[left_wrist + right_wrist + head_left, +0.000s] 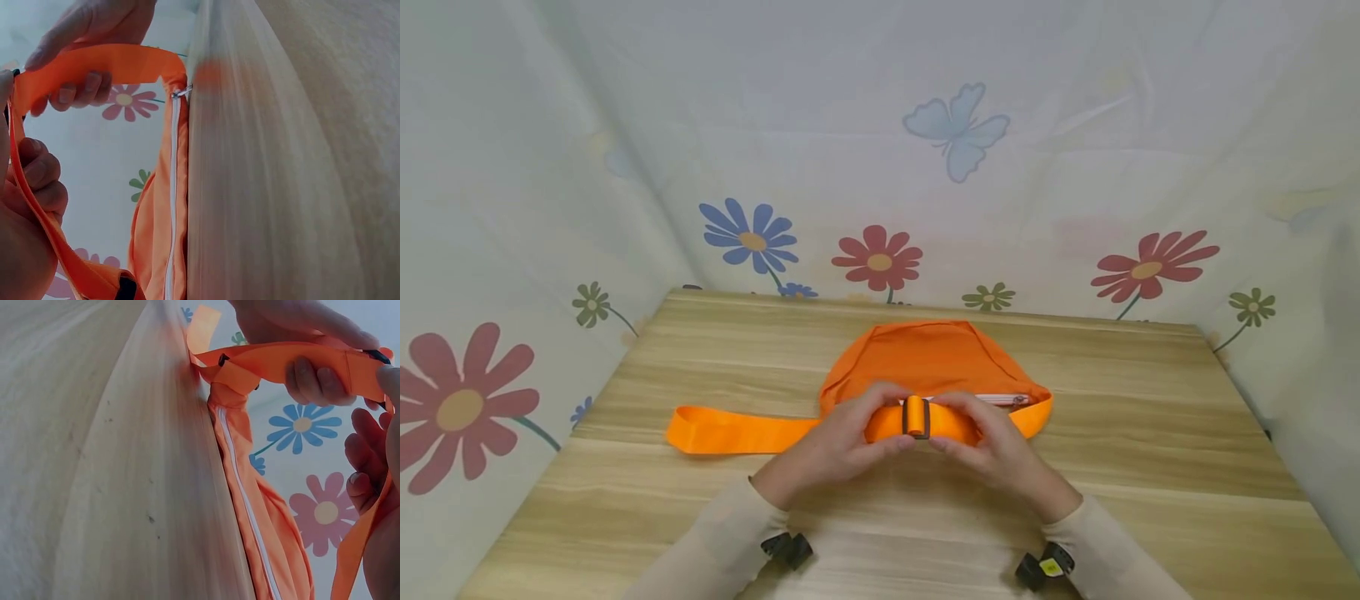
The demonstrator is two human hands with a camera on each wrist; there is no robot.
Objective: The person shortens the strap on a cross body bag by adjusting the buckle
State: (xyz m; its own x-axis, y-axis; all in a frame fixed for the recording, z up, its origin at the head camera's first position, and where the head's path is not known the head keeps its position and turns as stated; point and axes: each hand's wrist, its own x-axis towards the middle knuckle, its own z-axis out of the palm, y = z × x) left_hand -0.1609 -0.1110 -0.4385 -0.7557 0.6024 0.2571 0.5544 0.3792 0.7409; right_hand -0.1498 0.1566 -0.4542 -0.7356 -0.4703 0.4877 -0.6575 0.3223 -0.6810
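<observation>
An orange waist bag lies on the table, its white zipper running along the near side. In front of it, both hands hold up the bright orange strap by a black slide buckle. My left hand pinches the strap at the buckle's left, thumb below and fingers above. From the other side, my right hand grips it the same way. A short fold of strap passes over the buckle's middle. Both wrist views show the strap arched away from the bag, with fingertips curled behind it.
The strap's looped end stretches left across the wooden table. A small black clip joins strap and bag at one end. Pale flower-printed cloth hangs behind the table and at both sides.
</observation>
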